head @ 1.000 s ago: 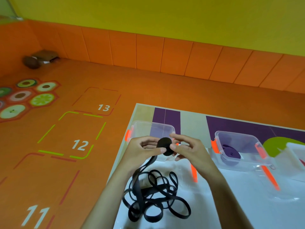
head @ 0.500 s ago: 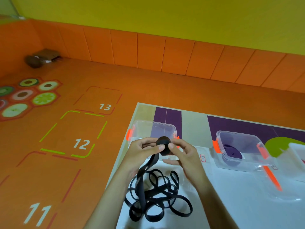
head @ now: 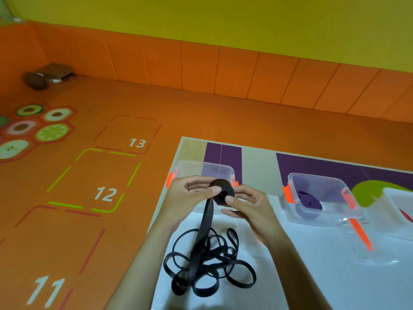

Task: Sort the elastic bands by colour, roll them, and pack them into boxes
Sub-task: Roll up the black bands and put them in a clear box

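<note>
Black elastic band, clear boxes orange-clipped, orange numbered floor

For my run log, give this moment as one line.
left hand, right hand: pinch black roll | loose band: heaped on table

Three boxes, one black band

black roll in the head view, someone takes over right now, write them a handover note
Left grip: pinches the black roll.
Right grip: pinches the same roll from the other side.
Things: the band runs from the roll down to a loose black heap on the table. The clear box behind the grips looks empty. The next box holds a purple roll.
Done: one purple roll boxed, black partly rolled.
Left: roll up the heap and box the black roll.
</note>
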Demonstrator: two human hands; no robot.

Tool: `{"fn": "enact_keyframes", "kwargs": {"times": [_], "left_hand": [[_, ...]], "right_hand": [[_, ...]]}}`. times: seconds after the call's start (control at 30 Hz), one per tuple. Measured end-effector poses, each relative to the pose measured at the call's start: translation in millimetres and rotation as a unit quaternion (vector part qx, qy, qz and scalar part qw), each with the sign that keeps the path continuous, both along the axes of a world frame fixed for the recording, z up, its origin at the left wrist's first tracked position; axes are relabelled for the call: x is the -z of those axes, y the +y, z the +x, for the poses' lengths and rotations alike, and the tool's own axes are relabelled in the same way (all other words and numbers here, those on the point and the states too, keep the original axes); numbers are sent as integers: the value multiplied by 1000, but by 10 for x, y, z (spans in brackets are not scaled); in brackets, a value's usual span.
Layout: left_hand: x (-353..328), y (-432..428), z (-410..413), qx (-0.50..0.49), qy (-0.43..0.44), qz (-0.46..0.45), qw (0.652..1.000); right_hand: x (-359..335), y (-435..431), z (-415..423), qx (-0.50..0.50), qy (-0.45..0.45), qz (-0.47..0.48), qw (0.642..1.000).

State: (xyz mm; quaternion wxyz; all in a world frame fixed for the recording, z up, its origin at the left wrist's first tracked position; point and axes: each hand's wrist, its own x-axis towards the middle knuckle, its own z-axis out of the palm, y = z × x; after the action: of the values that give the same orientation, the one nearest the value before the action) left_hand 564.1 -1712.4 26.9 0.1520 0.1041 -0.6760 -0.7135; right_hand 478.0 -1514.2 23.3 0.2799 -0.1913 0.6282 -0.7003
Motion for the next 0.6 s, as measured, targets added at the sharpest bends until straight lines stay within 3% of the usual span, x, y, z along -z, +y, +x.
{"fn": "enact_keyframes", "kwargs": {"times": [0.1,0.23,0.33,0.43,0.5,0.6], "left_hand": [[7,-12,33,34,11,-67,997],[19,96,-17,1,20,-36,999],[85,107,-40,-20,31,22,999],[175,145,-35,-32,-2,91,995],[216,136,0,-27,-19,97,995],[232,51,66,1,-26,9,1000]], "right_hand": [[-86,81,-66,-51,36,57,996],[-179,43,-106,-11,36,13,999],[-58,-57,-17,40,-40,-73,996],[154,-127,125,3,-159,-176,971],[175,-94,164,-19,-168,-125,978],[41,37,16,-33,-33,65,997]]}}
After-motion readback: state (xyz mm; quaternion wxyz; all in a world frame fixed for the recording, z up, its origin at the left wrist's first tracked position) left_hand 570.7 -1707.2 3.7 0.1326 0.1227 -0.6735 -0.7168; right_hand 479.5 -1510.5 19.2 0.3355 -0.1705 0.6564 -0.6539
